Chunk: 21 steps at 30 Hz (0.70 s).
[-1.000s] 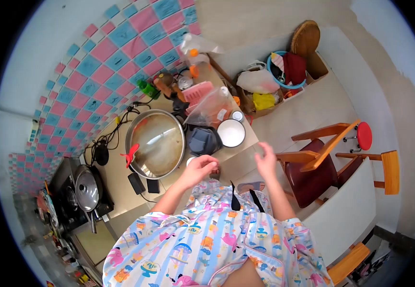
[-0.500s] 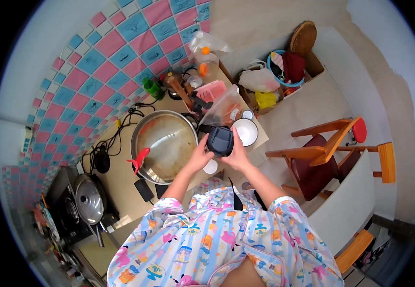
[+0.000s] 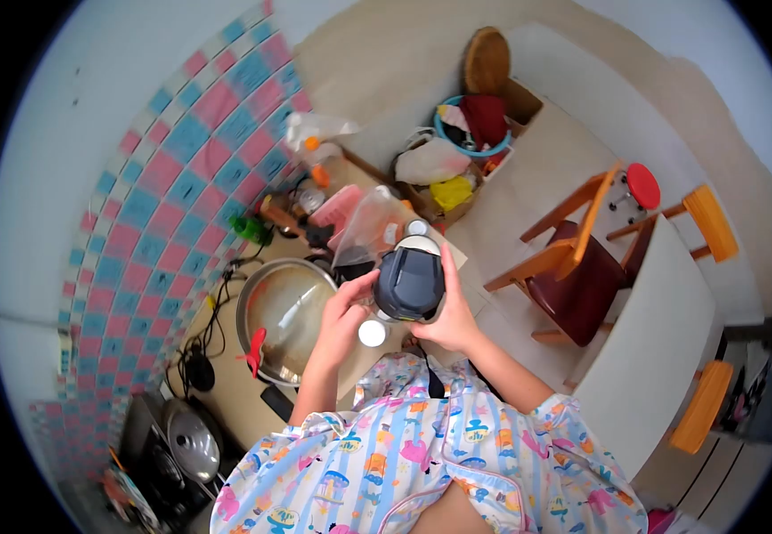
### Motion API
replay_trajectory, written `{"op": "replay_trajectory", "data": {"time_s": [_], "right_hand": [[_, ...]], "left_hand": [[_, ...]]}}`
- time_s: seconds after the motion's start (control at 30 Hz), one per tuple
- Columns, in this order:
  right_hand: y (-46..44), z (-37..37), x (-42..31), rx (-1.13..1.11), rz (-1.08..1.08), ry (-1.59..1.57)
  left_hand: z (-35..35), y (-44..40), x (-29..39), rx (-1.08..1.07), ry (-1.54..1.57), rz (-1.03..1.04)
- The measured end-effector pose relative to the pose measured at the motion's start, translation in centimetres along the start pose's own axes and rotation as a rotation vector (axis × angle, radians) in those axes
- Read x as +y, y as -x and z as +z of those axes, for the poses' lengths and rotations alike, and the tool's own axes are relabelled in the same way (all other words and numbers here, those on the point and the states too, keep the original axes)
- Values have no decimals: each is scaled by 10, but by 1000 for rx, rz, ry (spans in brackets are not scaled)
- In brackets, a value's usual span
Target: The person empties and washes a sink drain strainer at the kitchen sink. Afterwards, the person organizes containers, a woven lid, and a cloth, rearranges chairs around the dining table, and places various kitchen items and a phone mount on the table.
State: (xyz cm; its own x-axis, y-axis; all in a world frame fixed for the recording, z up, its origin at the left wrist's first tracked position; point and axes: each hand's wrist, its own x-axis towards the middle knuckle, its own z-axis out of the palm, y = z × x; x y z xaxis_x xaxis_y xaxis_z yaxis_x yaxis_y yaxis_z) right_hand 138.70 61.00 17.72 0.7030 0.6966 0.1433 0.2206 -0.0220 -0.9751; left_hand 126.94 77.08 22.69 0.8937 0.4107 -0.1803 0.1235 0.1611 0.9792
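Between both hands, above the counter's right side, is a dark lidded container seen from above; its body is mostly hidden under the dark lid. My right hand is closed around its right side and lower edge. On the left, my left hand grips it with the fingers and thumb. A small round white thing shows just below, near my left hand. Behind the container, a white bowl is mostly covered from view.
A wide steel pan with red clips stands on the counter at left. Clear plastic bag, pink basket and green bottle sit behind. A wok is on the stove. Chair and table stand right.
The view has shifted to the right, so the counter items appear further left. My hands have brought the dark container closer to the camera, where it looks larger and tilted.
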Motion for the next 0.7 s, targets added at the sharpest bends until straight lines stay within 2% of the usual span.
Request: {"op": "replay_trajectory", "data": {"time_s": [0.1, 0.13, 0.27, 0.3, 0.4, 0.43, 0.57, 0.63, 0.7], "right_hand": [[21, -52, -33, 168, -77, -78], [33, -71, -39, 226, -52, -139], [90, -143, -46, 548, -106, 96], [106, -160, -48, 624, -75, 119], [157, -212, -50, 846, -18, 181], [174, -228, -56, 905, -4, 88], [239, -288, -64, 1247, 1, 82], [273, -319, -60, 1423, 105, 184], [311, -356, -24, 1569, 77, 358]], "left_hand": [[43, -8, 30, -204, -188, 122], [66, -11, 41, -260, -148, 112], [146, -33, 42, -621, -137, 154], [170, -34, 42, -716, -125, 100], [246, -38, 32, -1006, -101, 129], [271, -36, 25, -1048, -98, 111], [352, -30, 5, -1191, -108, 38], [374, -28, -9, -1222, -82, -38], [393, -28, -20, -1242, -114, -66]]}}
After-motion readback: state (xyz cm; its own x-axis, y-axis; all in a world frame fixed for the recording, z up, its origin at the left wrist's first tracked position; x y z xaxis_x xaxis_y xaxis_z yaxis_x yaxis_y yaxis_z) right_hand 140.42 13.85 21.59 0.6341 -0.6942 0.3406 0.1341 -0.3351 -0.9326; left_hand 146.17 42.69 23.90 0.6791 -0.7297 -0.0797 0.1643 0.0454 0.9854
